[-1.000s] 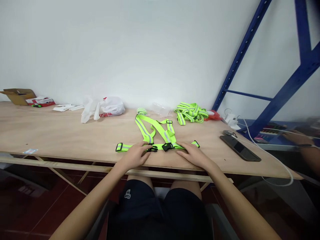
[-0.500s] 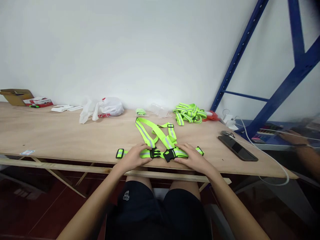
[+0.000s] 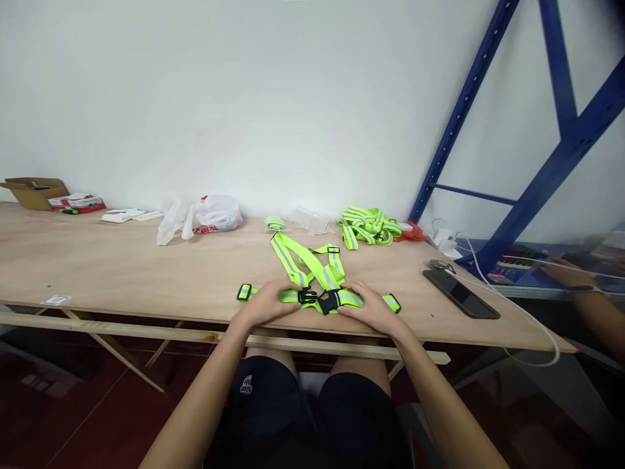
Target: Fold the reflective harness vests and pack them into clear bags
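Left hand: here it is, the left hand (image 3: 267,303) on the left stretch of the harness (image 3: 319,270), thumb at the near edge, fingers at the far one, curled to about the strap's width; how firmly, I cannot tell.
Right hand: the right hand (image 3: 371,309) mirrors it on the right stretch, thumb at the near edge, bent fingers over the far one; pressure again cannot be told.
Buckle: now the key spot! The prong (image 3: 308,297) points right, the socket (image 3: 329,302) sits just beside it, slightly tilted; whether they touch is too small to tell.
Line-up: both halves lie between the hands, prong right of the left fingertips, socket left of the right thumb, neither hand clearly nearer.
Long axis: the buckled band runs left to right along the table's near edge, while the straps fan away toward the wall (image 3: 293,111).
Table: bare wood under the harness, which lies close to the front of the table (image 3: 146,273).
Room: behind, a roll (image 3: 275,223) and a strap pile (image 3: 368,225); off right, a phone (image 3: 461,294) and, beyond, a co-worker's hand (image 3: 561,272).
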`<state>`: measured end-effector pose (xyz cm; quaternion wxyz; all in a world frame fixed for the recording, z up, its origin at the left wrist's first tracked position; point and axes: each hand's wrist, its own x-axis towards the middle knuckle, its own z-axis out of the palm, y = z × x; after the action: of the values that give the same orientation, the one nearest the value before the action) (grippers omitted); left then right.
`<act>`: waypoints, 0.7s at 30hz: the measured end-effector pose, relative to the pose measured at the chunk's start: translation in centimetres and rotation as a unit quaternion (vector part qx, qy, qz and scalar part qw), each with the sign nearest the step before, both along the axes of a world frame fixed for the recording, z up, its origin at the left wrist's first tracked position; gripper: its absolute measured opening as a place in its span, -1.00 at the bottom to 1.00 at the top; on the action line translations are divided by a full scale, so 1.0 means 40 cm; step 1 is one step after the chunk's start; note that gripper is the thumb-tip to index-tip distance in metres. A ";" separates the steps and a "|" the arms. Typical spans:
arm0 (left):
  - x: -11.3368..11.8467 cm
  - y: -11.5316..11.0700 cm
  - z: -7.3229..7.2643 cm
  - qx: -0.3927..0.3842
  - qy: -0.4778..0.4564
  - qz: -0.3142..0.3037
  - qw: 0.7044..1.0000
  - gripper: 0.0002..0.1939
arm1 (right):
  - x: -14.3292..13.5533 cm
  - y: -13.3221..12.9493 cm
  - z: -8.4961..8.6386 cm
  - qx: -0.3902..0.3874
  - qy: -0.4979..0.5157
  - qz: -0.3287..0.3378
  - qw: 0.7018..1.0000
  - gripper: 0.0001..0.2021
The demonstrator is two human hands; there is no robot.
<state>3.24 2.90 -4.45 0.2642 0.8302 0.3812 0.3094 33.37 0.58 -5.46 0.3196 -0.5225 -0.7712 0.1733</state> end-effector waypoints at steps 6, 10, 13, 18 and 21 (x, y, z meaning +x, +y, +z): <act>0.019 0.016 -0.005 0.028 0.007 -0.013 1.000 -0.63 | -0.009 0.000 -0.003 0.020 0.009 -0.008 1.000 -0.51; 0.019 0.015 -0.009 0.045 0.022 -0.024 0.998 -0.63 | -0.011 -0.001 -0.003 0.027 0.001 -0.022 0.999 -0.51; 0.018 0.010 -0.006 0.044 0.024 -0.020 0.999 -0.63 | -0.011 0.000 -0.006 0.034 -0.006 -0.028 0.999 -0.49; 0.019 0.008 -0.008 0.040 0.022 -0.018 0.999 -0.63 | -0.009 -0.001 -0.012 0.046 -0.017 -0.030 0.998 -0.51; 0.019 0.009 -0.013 0.040 0.015 -0.017 0.999 -0.62 | -0.006 0.001 -0.015 0.053 -0.022 -0.021 0.998 -0.52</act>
<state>3.98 3.27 -4.96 0.2305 0.8511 0.3581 0.3071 33.12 0.61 -6.06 0.3336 -0.5247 -0.7748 0.1142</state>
